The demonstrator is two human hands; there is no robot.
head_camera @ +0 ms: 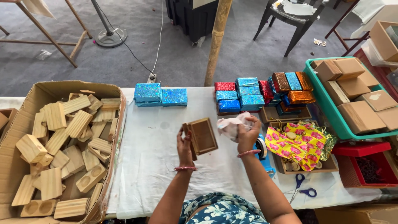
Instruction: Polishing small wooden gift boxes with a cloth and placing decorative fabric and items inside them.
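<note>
**Box held in mid-air, paper bunched in the other hand: drop risk noted**

Presently, the person stands at the counter (166, 166) with both hands raised above its white cover. The left hand (185, 146) grips a small wooden box (203, 136) by its near edge, fingers (186, 129) clenched around the side wall, thumb side hidden from me. The box tilts, its open face turned toward the person, clear of the counter and touching nothing else. The right hand (248, 135) is closed on a crumpled sheet of pale paper (230, 125), just beside the box but apart from it.

Risks, in my judgement: the box is pinched at one edge only, so most of its weight hangs beyond the fingers; a slackened grip would let it swing or fall to the counter. The paper is loosely bunched and could tear or slip free. A blue tape dispenser (263, 153) sits directly under the right wrist, and scissors (300, 187) lie near the elbow; a lowered arm could knock either.
</note>
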